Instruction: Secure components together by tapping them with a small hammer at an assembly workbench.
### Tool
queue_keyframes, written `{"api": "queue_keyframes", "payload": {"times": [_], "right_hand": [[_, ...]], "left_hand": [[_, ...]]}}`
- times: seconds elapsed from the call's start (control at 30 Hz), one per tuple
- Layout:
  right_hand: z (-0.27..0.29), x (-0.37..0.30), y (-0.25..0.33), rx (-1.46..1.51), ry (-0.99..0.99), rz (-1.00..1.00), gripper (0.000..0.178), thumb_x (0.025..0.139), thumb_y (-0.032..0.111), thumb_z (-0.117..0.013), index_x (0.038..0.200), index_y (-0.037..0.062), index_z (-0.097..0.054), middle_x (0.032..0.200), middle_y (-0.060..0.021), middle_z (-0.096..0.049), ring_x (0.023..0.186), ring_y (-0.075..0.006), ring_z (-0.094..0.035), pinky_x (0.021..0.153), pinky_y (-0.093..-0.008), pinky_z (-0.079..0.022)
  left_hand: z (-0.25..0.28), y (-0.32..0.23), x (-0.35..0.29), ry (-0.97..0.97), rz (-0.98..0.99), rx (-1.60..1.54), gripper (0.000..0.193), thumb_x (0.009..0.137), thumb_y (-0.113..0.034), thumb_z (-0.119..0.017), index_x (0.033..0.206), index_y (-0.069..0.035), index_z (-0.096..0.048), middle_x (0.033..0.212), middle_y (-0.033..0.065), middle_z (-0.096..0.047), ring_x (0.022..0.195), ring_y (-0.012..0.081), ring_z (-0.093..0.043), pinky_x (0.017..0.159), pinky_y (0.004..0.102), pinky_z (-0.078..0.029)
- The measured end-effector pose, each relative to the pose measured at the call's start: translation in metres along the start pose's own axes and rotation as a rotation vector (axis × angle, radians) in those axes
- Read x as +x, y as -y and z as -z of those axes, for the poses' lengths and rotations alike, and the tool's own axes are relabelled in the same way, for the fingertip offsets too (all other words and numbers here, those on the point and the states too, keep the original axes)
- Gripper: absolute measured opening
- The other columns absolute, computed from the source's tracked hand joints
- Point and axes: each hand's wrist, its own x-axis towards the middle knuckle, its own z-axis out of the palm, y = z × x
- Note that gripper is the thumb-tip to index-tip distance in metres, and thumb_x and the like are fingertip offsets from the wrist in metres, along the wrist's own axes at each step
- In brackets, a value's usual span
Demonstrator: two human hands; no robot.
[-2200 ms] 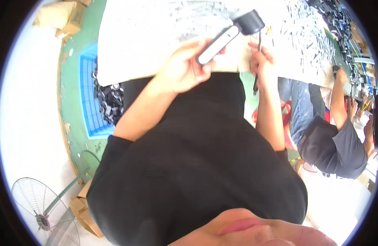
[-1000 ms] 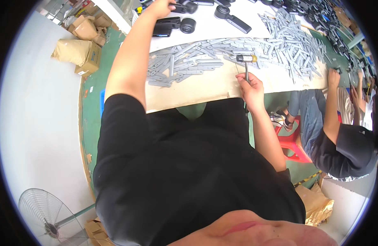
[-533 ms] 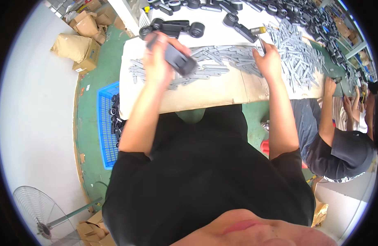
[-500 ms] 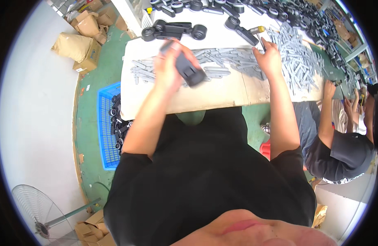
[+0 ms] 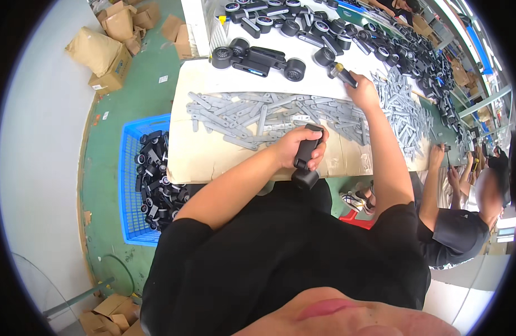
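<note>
My left hand (image 5: 303, 148) is closed around a black plastic arm-shaped part (image 5: 307, 154), just past the table's near edge. The part's thick rounded end points down toward me. Farther right, my right hand (image 5: 363, 92) is closed on a small hammer (image 5: 342, 73) with a yellow-ended head. Beside the hammer lies a black part with a round end (image 5: 324, 56). Many flat grey strips (image 5: 235, 115) spread across the table in front of my left hand, and more grey strips (image 5: 401, 106) are heaped right of my right hand.
Black assemblies with round ends (image 5: 258, 59) line the table's far side. A blue basket (image 5: 126, 185) of black parts stands on the floor at left. Cardboard boxes (image 5: 109, 73) sit beyond it. At right, a co-worker in a dark shirt (image 5: 454, 235) works along the table.
My left hand has moved right and toward me with the black part, away from the table's left side. The hammer in my right hand has tilted. The view has shifted slightly.
</note>
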Motion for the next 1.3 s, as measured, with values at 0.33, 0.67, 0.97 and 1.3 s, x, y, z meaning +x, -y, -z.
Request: {"api": "queue_keyframes", "payload": {"times": [0.33, 0.67, 0.97, 1.3], "right_hand": [[-0.026, 0.079, -0.028, -0.008, -0.103, 0.229, 0.062, 0.091, 0.045, -0.075, 0.141, 0.0106, -0.065, 0.137, -0.0168, -0.066, 0.109, -0.0367, -0.072, 0.094, -0.0433, -0.058], [-0.042, 0.163, -0.041, -0.279, 0.067, 0.096, 0.129, 0.064, 0.086, -0.077, 0.168, 0.0318, -0.022, 0.155, -0.0435, -0.036, 0.122, -0.0530, -0.064, 0.097, -0.0477, -0.058], [-0.077, 0.233, -0.043, -0.295, 0.146, 0.166, 0.125, 0.062, 0.088, -0.075, 0.166, 0.0386, -0.028, 0.161, -0.0391, -0.032, 0.137, -0.0488, -0.054, 0.111, -0.0488, -0.050], [-0.125, 0.326, -0.018, -0.322, 0.105, 0.092, 0.105, 0.076, 0.092, -0.058, 0.164, 0.0406, -0.032, 0.164, -0.0254, -0.038, 0.132, -0.0383, -0.063, 0.108, -0.0483, -0.052]], "left_hand": [[-0.018, -0.005, 0.006, -0.617, 0.082, 0.298, 0.027, 0.107, -0.030, -0.059, 0.128, -0.013, -0.055, 0.101, 0.0083, -0.063, 0.077, 0.0193, -0.067, 0.057, 0.0410, -0.063], [-0.013, -0.010, 0.012, -0.682, 0.157, 0.183, 0.027, 0.101, -0.024, -0.067, 0.122, -0.010, -0.056, 0.091, 0.0055, -0.063, 0.067, 0.0169, -0.065, 0.051, 0.0359, -0.056], [-0.009, -0.011, 0.020, -0.710, 0.172, 0.132, 0.027, 0.101, -0.019, -0.066, 0.123, -0.010, -0.053, 0.094, 0.0073, -0.064, 0.069, 0.0177, -0.065, 0.052, 0.0352, -0.055], [-0.008, -0.011, 0.019, -0.686, 0.180, 0.075, 0.032, 0.101, -0.019, -0.067, 0.128, -0.012, -0.052, 0.094, 0.0067, -0.061, 0.066, 0.0177, -0.065, 0.051, 0.0352, -0.057]]}}
